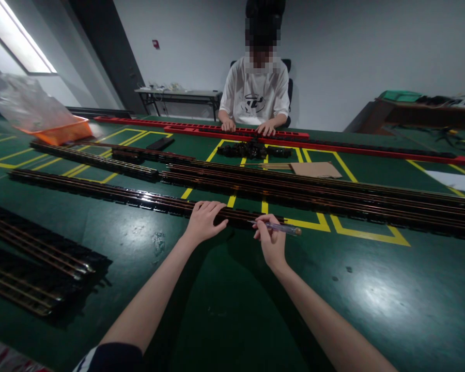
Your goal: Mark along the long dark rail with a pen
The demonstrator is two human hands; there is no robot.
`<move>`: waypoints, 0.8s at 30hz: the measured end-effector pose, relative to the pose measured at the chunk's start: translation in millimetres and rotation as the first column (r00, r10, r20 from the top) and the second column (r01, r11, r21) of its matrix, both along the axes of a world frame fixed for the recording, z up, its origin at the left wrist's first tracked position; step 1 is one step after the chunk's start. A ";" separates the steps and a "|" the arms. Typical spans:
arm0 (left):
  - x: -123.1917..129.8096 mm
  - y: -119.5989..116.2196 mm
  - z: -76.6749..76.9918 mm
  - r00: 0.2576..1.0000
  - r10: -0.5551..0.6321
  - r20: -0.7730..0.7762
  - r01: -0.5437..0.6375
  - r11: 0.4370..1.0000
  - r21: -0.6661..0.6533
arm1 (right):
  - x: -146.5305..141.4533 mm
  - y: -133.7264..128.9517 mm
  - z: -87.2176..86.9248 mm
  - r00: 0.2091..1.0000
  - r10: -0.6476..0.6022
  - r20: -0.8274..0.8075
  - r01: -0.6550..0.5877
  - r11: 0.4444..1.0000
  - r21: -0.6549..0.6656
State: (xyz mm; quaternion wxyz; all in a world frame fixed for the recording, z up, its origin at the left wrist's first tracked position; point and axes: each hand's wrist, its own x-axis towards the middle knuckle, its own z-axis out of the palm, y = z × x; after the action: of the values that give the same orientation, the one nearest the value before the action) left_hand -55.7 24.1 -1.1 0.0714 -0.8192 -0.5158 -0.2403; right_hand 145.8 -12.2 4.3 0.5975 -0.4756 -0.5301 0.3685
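Note:
A long black strip [139, 196] with copper-coloured rods along it lies across the green table in front of me. My left hand [206, 222] grips this strip near its right end, fingers over the top and thumb on the near side. In my right hand [272, 240] is a small screwdriver [287, 227] with a clear handle. Its thin tip points left towards the strip; whether it touches the strip I cannot tell. Just beyond, more long black strips [294, 194] with rods lie side by side.
Shorter rodded strips [42, 243] lie at the near left. An orange tray [67, 132] holds a plastic bag. Across the table, a person [253, 93] has both hands at a red rail [232, 129]. Black parts [251, 150] and cardboard [316, 169] lie between us.

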 end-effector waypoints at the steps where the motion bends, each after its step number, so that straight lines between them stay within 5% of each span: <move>1: 0.2 0.1 -0.4 1.000 0.004 -0.006 -0.004 1.000 0.006 | 0.0 0.1 -0.3 1.000 -0.002 -0.004 0.002 1.000 -0.002; 24: 3.3 0.3 -4.1 0.999 0.050 -0.004 -0.050 0.997 0.052 | -0.2 -0.2 -1.0 1.000 0.008 0.015 -0.008 1.000 -0.020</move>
State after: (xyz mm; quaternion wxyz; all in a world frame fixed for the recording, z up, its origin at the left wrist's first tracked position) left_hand -52.4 24.4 -5.2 0.0999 -0.8046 -0.5295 -0.2495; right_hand 145.6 -12.5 3.4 0.5874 -0.4821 -0.5326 0.3726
